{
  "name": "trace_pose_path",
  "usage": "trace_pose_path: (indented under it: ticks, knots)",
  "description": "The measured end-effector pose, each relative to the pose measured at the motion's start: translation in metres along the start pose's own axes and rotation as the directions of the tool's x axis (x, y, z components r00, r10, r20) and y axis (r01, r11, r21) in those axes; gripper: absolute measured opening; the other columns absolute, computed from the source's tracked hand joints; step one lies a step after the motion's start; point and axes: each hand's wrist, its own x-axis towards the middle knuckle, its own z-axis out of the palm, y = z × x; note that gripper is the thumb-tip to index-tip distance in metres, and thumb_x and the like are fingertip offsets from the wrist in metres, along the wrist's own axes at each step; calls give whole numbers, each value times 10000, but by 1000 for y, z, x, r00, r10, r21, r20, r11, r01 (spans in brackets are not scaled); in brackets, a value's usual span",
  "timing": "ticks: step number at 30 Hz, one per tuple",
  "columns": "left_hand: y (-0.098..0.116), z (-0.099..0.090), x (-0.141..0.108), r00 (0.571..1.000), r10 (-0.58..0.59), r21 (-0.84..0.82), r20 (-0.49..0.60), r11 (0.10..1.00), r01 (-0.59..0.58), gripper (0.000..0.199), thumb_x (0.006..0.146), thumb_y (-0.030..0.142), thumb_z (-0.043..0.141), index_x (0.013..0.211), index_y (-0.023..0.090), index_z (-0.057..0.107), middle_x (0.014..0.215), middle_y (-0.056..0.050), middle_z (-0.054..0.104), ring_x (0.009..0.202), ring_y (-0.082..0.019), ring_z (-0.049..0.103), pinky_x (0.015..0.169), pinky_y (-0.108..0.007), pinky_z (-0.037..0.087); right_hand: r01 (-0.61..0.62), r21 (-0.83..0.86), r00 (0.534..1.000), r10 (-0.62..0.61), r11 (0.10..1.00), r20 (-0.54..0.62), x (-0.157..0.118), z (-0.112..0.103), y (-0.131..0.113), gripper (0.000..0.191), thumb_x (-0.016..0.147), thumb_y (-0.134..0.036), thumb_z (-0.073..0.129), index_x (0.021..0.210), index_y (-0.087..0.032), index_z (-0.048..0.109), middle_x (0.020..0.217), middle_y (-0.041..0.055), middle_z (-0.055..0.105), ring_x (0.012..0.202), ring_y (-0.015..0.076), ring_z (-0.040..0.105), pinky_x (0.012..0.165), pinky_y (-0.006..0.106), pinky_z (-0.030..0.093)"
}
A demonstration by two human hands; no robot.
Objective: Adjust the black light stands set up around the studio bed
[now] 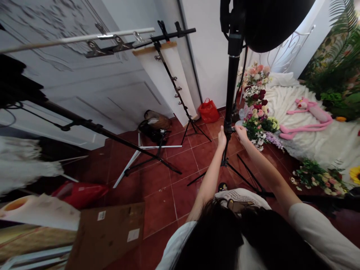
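Observation:
A black light stand rises in front of me, with a large black lamp hood on top. My left hand is closed round the pole from the left, just below a collar; its fingers are mostly hidden behind the pole. At the collar's right side my right hand pinches the small tightening knob. Below both hands the stand's legs spread over the floor.
Flower bunches and a pink plush toy on white cloth lie right. A red bag sits by the wall. Other stands cross the left, above a cardboard box on the red tiles.

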Motion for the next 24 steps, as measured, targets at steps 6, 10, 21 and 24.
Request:
trace_pose_path:
  ticks: [6, 10, 21, 24]
  knots:
    - [-4, -1, 1, 999, 35, -18, 40, 999, -35, 699, 949, 772, 405, 818, 160, 716, 842, -97, 755, 869, -219, 712, 884, -349, 555, -265, 257, 949, 203, 930, 243, -19, -16, 24, 315, 743, -534, 829, 863, -274, 696, 912, -4, 775, 963, 180, 718, 809, 268, 536]
    - [-9, -2, 4, 996, 42, -34, 75, 999, -40, 741, 951, 783, 365, 869, 154, 749, 897, -115, 784, 934, -232, 742, 952, -371, 555, -276, 381, 946, 178, 883, 273, -26, -10, 34, 335, 778, -570, 817, 934, -292, 713, 1018, -16, 792, 1113, 173, 699, 937, 286, 517]
    - [-10, -1, 4, 999, 21, -9, 29, 1000, -21, 703, 974, 743, 382, 865, 150, 744, 878, -107, 771, 926, -223, 727, 932, -347, 544, -195, 492, 978, 203, 849, 37, -34, 22, 29, 274, 825, -479, 737, 791, -246, 596, 830, -25, 748, 872, 152, 709, 704, 231, 522]
    - [-7, -1, 1, 999, 7, -11, 43, 1000, -7, 682, 999, 706, 367, 838, 150, 728, 837, -94, 752, 886, -209, 717, 897, -324, 539, -187, 503, 973, 229, 844, -23, -29, 25, 23, 270, 757, -393, 769, 725, -241, 547, 734, -35, 708, 783, 140, 698, 667, 224, 516]
